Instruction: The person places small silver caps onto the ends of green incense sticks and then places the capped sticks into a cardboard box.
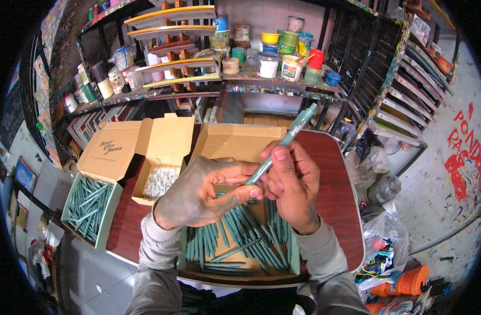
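Observation:
A dark green pen with pale lettering (299, 128) is held aslant above the table, its upper end pointing away to the right. My right hand (297, 185) grips its barrel between thumb and fingers. At the pen's lower end, the thumb and fingers of my left hand (197, 193) close on it. Beneath both hands lies an open cardboard box (295, 258) with a brown inside. Many similar green pens (240, 232) rest in it, several in rough rows and a few lying crosswise. My hands and forearms hide part of this box.
At left, an open box (108, 222) is heaped with green pens (89, 208). Beside it a smaller cardboard box (169, 138) contains small white pieces (161, 180). All stand on a reddish-brown table (335, 204). Behind are shelves with paint tubs (269, 65); bags (382, 252) lie at right.

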The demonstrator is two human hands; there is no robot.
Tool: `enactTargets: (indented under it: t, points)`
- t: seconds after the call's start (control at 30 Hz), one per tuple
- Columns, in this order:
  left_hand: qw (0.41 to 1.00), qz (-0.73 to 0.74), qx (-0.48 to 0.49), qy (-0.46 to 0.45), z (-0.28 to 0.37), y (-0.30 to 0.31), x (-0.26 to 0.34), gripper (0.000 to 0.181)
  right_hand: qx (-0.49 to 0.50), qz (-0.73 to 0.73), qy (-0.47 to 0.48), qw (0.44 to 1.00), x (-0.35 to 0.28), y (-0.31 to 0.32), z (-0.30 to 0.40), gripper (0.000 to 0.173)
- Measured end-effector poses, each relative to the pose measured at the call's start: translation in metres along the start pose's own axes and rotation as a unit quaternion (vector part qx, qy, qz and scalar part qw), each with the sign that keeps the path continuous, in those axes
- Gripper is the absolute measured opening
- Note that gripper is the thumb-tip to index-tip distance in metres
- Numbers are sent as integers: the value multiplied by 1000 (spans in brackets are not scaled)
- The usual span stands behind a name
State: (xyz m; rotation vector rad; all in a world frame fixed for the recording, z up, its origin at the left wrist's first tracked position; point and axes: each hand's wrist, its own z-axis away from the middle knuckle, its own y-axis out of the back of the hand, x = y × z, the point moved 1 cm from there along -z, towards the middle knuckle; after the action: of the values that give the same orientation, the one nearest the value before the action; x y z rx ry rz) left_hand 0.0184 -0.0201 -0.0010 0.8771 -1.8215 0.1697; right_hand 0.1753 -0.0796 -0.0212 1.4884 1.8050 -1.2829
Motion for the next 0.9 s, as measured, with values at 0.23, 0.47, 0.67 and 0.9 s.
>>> enactTargets:
  t: [0.23, 0.47, 0.67, 0.9]
  points:
    - [969, -239, -22, -62, -11, -2, -2, 29, -34, -56, 11, 998, -2, 20, -4, 17]
    - [955, -276, -13, -104, -9, -1, -1, 27, 1, 24, 13, 1000, -7, 6, 3, 18]
    - [921, -348, -2, -173, -9, 1, 0, 23, 65, 38, 21, 997, -19, 17, -2, 59]
    - [924, -341, 1, -171, -5, 13, 0, 24, 81, 15, 10, 997, -16, 11, -6, 65]
